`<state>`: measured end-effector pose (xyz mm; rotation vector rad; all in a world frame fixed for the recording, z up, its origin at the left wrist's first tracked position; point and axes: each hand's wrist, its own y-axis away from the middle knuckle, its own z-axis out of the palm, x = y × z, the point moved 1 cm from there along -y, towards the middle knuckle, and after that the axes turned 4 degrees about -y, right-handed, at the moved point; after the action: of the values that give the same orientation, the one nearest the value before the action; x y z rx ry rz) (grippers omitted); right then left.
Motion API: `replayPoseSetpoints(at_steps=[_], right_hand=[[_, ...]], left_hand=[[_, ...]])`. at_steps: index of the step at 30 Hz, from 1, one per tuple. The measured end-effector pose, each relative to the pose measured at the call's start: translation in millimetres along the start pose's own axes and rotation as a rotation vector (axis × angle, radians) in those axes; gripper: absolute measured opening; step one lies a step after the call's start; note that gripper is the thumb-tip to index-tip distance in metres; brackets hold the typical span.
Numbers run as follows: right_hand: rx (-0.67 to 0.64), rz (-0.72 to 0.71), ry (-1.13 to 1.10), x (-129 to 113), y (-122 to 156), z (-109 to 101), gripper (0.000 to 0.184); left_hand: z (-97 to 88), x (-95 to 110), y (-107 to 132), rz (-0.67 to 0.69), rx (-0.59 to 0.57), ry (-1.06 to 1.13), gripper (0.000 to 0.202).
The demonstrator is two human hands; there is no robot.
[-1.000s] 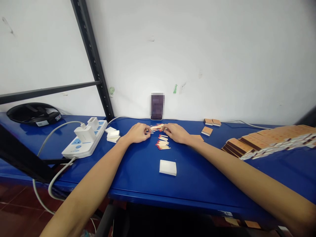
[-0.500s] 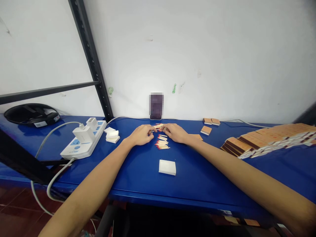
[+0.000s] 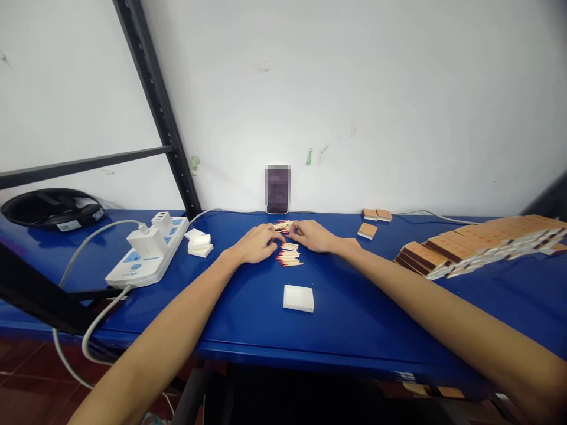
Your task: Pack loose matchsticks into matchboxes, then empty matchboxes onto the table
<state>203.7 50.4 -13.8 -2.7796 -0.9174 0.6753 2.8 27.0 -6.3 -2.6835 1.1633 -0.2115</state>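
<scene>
Loose red-headed matches lie on the blue tabletop in two groups. The nearer row of matches (image 3: 290,257) is roughly lined up, heads to the left. Behind it, the farther pile of matches (image 3: 282,226) shows between my hands. My left hand (image 3: 257,243) rests left of the matches, index finger stretched to the top of the nearer row, thumb apart from it. At the right edge of the farther pile, my right hand (image 3: 312,235) has its fingers curled and pinched; whatever is between the tips is hidden. Closer to me lies a white matchbox tray (image 3: 298,298).
Several white trays (image 3: 200,244) sit at left beside a power strip (image 3: 148,254) with chargers. A phone (image 3: 278,190) leans on the wall. Matchboxes (image 3: 367,230) lie at back right, and a long stack of matchboxes (image 3: 469,245) fills the right. A black shelf post (image 3: 162,112) rises at left.
My left hand's index finger has reached rightward and down to the nearer matches. My right hand stays by the farther pile. The whole view has shifted slightly.
</scene>
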Motion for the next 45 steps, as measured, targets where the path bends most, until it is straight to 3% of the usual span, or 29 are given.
replayPoseSetpoints(at_steps=[8, 15, 21, 33, 45], right_hand=[[-0.191, -0.013, -0.166, -6.9, 0.0, -10.8, 0.028], [0.032, -0.025, -0.034, 2.4, -0.1, -4.6, 0.015], [0.075, -0.081, 0.095, 8.7, 2.3, 6.1, 0.021], [0.090, -0.023, -0.047, 4.9, 3.2, 3.7, 0.020], [0.017, -0.031, -0.084, 7.6, 1.2, 1.3, 0.018]], left_hand=[[-2.7, -1.9, 0.7, -0.072, 0.093, 0.088, 0.040], [-4.3, -14.3, 2.8, -0.209, 0.123, -0.061, 0.034], [-7.9, -20.9, 5.3, -0.325, 0.129, -0.091, 0.031], [-7.1, -21.4, 4.9, -0.347, 0.154, -0.100, 0.028], [-3.3, -19.6, 4.3, -0.219, 0.162, -0.080, 0.028]])
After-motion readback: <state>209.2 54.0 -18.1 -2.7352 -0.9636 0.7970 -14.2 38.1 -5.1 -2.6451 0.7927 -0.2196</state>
